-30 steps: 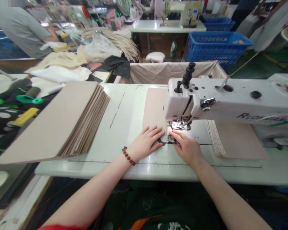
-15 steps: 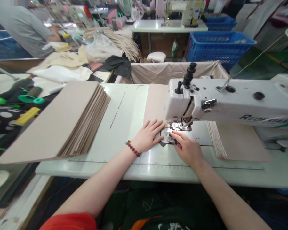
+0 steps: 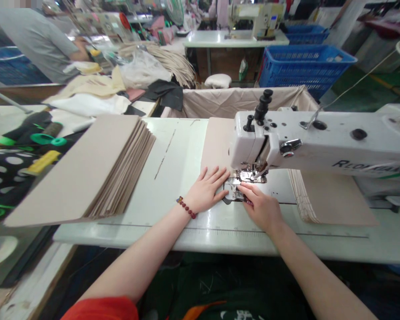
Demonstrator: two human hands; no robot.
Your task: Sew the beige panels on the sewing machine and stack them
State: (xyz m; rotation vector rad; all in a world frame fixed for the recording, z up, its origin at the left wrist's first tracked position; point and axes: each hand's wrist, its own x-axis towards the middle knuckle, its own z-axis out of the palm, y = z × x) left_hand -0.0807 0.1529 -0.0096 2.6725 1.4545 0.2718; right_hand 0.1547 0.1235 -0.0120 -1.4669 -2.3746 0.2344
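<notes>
Pale green sewing table [image 3: 180, 155], scale line along front edge. Beige panel [image 3: 216, 142] flat on it, left of sewing machine [image 3: 320, 138] needle; visible long axis runs away from person, far end toward cloth-lined bin [image 3: 216, 101]; right side hidden behind machine head. Left hand [image 3: 205, 192]: fingers slightly fanned, flat at panel's near end. Right hand [image 3: 262, 208]: fingers close together, tips by presser foot [image 3: 251, 176]; cannot tell whether gripping.

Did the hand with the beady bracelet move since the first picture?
Yes, a little. The left hand has slid forward, farther from the ruler marks on the table, and slightly rightward.
</notes>
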